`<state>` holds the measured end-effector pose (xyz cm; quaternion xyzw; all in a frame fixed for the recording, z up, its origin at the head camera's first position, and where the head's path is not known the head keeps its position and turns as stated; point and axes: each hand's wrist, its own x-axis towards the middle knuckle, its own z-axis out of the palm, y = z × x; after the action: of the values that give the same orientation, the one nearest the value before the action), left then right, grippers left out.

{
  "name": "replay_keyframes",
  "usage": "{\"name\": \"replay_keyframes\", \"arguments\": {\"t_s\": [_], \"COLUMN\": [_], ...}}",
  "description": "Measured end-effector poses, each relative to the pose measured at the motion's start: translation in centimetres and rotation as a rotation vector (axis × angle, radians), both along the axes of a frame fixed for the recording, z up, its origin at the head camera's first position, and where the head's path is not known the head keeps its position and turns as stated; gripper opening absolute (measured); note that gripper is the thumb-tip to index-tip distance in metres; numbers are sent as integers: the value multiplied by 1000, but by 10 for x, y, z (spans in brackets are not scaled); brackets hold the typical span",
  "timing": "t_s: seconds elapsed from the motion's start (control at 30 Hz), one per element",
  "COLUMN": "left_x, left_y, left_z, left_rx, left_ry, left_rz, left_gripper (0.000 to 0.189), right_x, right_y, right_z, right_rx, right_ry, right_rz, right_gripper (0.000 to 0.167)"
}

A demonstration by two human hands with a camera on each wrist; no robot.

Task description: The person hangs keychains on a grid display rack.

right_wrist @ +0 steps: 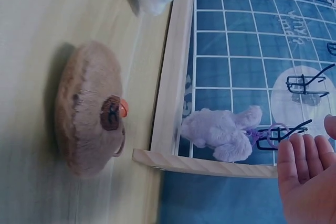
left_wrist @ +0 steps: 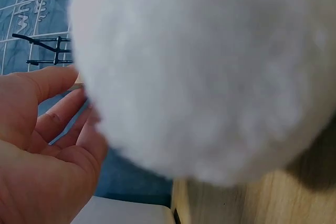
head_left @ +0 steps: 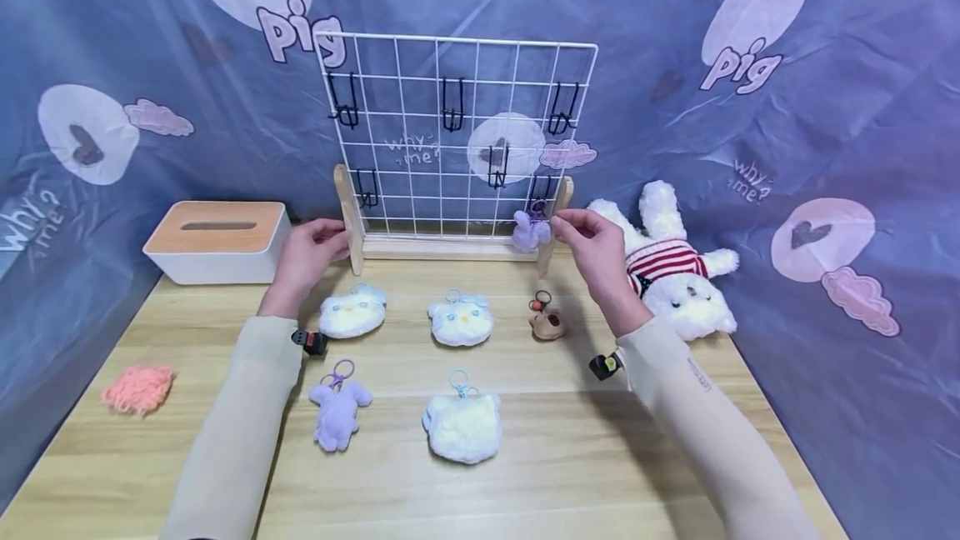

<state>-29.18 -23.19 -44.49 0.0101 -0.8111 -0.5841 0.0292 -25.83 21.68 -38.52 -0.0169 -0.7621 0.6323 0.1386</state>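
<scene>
My left hand (head_left: 311,257) grips the left wooden post (head_left: 348,219) of a white wire grid rack (head_left: 457,42) between thumb and fingers. At the right post my right hand (head_left: 596,252) has its fingers extended beside a purple plush keychain (head_left: 531,232). That keychain hangs by its ring from a black hook (right_wrist: 268,137) near the fingertips in the right wrist view. On the table lie white plush cat keychains (head_left: 461,322), a brown plush keychain (head_left: 547,323) and another purple plush keychain (head_left: 337,417). White plush (left_wrist: 199,77) hides much of the left wrist view.
Several black hooks (head_left: 452,107) sit on the grid. A white tissue box with a wooden lid (head_left: 217,244) stands at the left, with a pink fuzzy piece (head_left: 138,390) nearer. Right of the rack lies a white plush toy in a striped shirt (head_left: 686,298). Printed blue fabric (head_left: 847,148) surrounds the table.
</scene>
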Motion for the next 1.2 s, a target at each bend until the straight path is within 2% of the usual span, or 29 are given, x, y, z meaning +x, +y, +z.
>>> {"name": "replay_keyframes", "arguments": {"t_s": [0.3,0.57,0.73,0.93,1.03,1.2], "left_x": [0,0,-2,-8,-8,-5], "left_y": [3,4,2,-1,-1,2], "left_z": [3,2,2,0,-2,-3], "left_rx": [-22,-33,-30,-40,-28,-7], "left_ry": [8,6,5,21,27,-4], "left_rz": [4,-42,-51,-51,-52,-46], "left_gripper": [40,48,46,47,47,44], "right_x": [23,50,63,71,75,80], "right_y": [1,-14,-30,-47,-52,-56], "right_z": [0,-8,-10,-11,-15,-24], "right_rx": [64,209,281,359,358,338], "right_ry": [-22,-69,-119,-153,-162,-184], "right_rz": [55,207,302,406,448,508], "right_gripper": [37,32,29,27,27,29]}}
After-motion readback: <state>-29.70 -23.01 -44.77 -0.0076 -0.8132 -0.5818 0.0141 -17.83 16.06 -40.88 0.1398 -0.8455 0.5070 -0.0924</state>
